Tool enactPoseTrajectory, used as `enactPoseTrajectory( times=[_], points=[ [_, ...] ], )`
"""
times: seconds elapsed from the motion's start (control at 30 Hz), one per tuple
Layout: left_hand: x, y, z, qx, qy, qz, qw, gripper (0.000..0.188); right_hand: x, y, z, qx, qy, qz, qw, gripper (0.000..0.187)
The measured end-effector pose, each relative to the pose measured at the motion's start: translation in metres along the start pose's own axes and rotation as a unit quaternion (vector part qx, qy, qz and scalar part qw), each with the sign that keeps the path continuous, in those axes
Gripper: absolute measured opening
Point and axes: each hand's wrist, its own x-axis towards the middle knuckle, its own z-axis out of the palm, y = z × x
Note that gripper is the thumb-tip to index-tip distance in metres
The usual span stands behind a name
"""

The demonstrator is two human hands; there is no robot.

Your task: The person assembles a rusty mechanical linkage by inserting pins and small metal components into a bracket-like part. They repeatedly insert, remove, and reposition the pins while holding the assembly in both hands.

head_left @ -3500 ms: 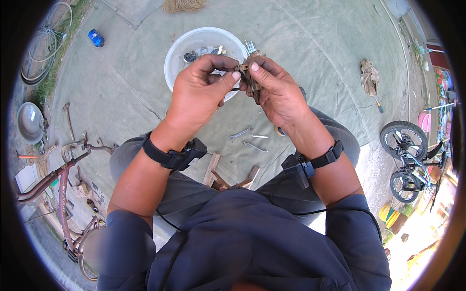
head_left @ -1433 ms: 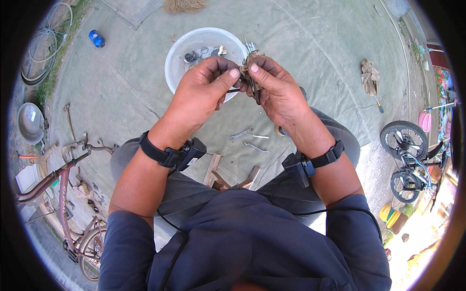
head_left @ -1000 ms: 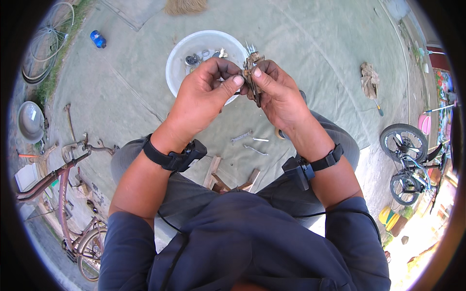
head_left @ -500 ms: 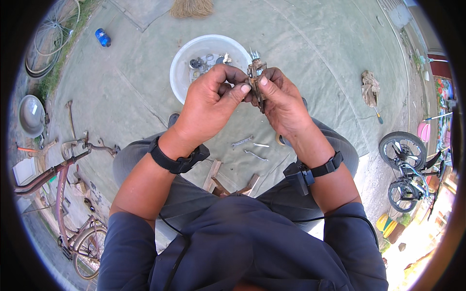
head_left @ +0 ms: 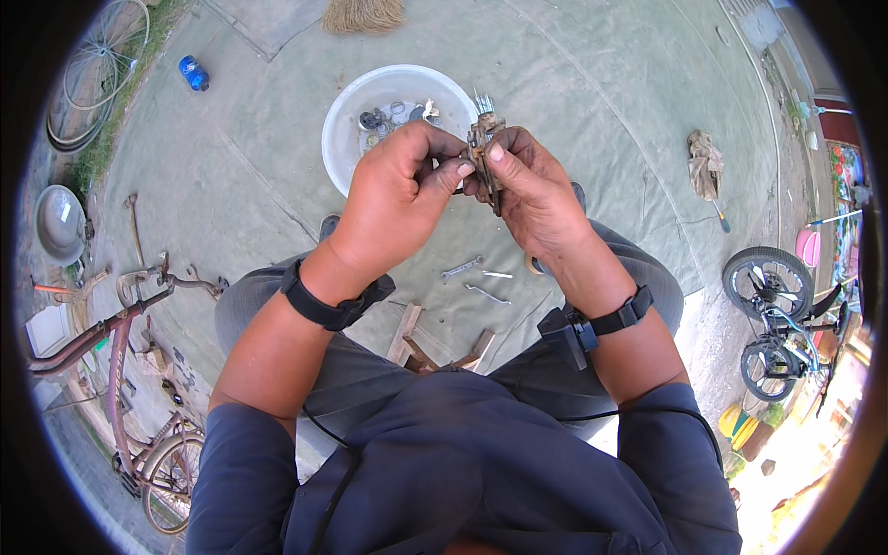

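Over the near right rim of a white basin (head_left: 338,97), both my hands grip a grimy, brown-grey metal part (head_left: 481,148). Several thin, shiny prongs stick up at its far end; I cannot tell whether they belong to it. My left hand (head_left: 398,190) pinches its left side between thumb and fingers. On the right side, my right hand (head_left: 536,190) wraps round the part with the thumb pressed on top. The fingers hide much of its shape. Small dark and metallic parts (head_left: 375,120) lie in the basin, partly behind my left hand.
Several wrenches (head_left: 487,293) lie on the green ground sheet (head_left: 592,111) between my legs, near a wooden frame (head_left: 407,333). A bicycle (head_left: 120,370) and a hammer (head_left: 135,227) are at left. At right are a rag (head_left: 704,166) and small bike (head_left: 768,305). A broom (head_left: 363,14) lies beyond.
The hands and the metal part have shifted very slightly to the left in view. Both hands keep the same grip.
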Motion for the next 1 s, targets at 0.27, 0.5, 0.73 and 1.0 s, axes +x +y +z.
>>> enactPoseTrajectory(
  times=[0.27, 0.5, 0.73, 1.0],
  points=[
    [0.003, 0.0046, -0.0067, -0.109, -0.044, -0.111, 0.987, 0.01, 0.0008, -0.0013, 0.0013, 0.0, -0.008, -0.014, 1.0, 0.035],
    [0.003, -0.0028, -0.0002, -0.082, -0.022, -0.027, 0.996, 0.009, 0.0006, 0.0009, -0.0001, -0.001, 0.003, -0.001, 1.0, 0.034],
    [0.0004, 0.0009, -0.0012, 0.016, -0.009, 0.003, 1.0, 0.01, 0.0006, -0.0004, 0.0013, 0.003, 0.004, 0.0, 1.0, 0.033],
    [0.0033, -0.0052, -0.002, -0.08, -0.031, -0.032, 0.996, 0.012, 0.0002, -0.0001, 0.0025, -0.003, 0.003, 0.004, 1.0, 0.032]
  ],
)
